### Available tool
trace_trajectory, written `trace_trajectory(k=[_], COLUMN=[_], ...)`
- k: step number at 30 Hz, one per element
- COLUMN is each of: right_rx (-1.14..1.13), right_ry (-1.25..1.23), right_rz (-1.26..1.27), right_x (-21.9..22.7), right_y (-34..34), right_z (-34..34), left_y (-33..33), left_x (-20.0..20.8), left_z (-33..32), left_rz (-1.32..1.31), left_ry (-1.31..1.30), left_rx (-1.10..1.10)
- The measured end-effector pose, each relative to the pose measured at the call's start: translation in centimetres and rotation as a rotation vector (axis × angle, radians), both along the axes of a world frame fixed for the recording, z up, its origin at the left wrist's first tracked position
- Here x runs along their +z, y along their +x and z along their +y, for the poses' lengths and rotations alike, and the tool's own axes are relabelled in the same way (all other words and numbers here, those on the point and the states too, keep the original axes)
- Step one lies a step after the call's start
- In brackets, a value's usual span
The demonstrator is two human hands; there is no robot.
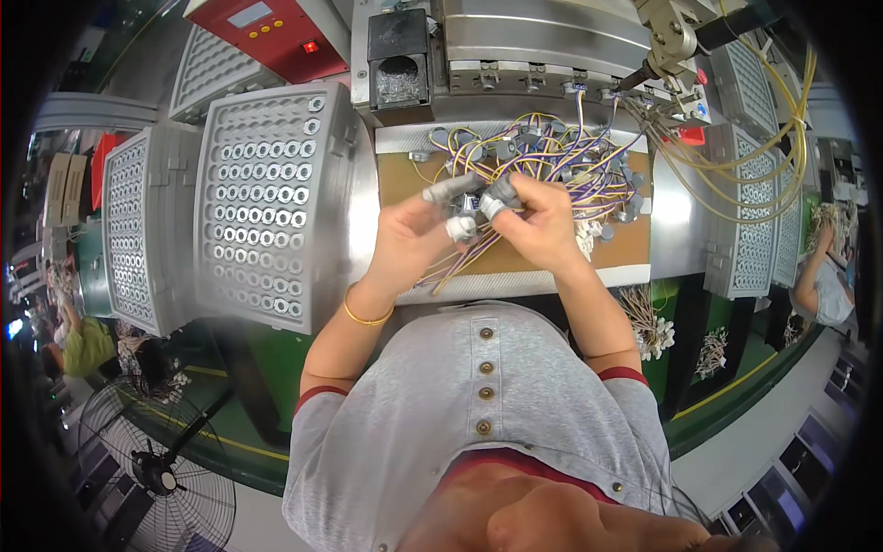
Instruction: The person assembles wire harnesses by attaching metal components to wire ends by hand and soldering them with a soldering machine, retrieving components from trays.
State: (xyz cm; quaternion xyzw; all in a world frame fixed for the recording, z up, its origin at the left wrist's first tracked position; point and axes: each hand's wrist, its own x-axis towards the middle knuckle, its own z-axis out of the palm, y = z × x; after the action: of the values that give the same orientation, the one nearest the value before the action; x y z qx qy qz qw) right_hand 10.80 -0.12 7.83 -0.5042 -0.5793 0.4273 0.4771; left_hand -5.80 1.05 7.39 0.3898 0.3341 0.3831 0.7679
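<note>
My left hand [414, 228] and my right hand [541, 221] meet over the brown work mat [602, 250], with grey-white covers on several fingertips. Between them is a small silver-and-dark wired part [471, 204]; the fingers of both hands close around it and hide most of its shape. Just beyond my fingers lies a tangled heap of yellow, purple and white wires [589, 179] with small round grey metal parts on their ends. More wire ends [451, 269] trail toward me below my left thumb.
A grey tray of metal rings [267, 198] stands to the left, another ring tray [138, 230] beyond it. Behind the mat is a metal fixture [543, 46]; a red box with a display [267, 32] stands at far left. Yellow tubes [736, 198] hang at right. A black fan [156, 469] stands lower left.
</note>
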Motion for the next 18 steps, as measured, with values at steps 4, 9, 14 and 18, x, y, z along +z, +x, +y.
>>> trace_trajectory(k=[4,9,14,18], right_rx=[-0.045,0.003,0.01,-0.007], right_ry=[0.089,0.0,-0.082,-0.039], right_rz=[-0.156,-0.155,-0.071,0.096], right_x=[0.4,0.7,0.1,0.0], right_y=[0.2,0.1,-0.8,-0.6], right_z=[-0.2,-0.3,-0.8,-0.4], left_y=[0.4,0.0,0.3,0.2], left_x=[0.3,-0.4,-0.9,-1.0], left_z=[-0.2,0.0,0.3,0.8], left_rz=[0.316,0.32,-0.036,-0.144], left_ry=[0.477,0.43,0.048,-0.069], left_rx=[0.096,0.02,0.076,0.09])
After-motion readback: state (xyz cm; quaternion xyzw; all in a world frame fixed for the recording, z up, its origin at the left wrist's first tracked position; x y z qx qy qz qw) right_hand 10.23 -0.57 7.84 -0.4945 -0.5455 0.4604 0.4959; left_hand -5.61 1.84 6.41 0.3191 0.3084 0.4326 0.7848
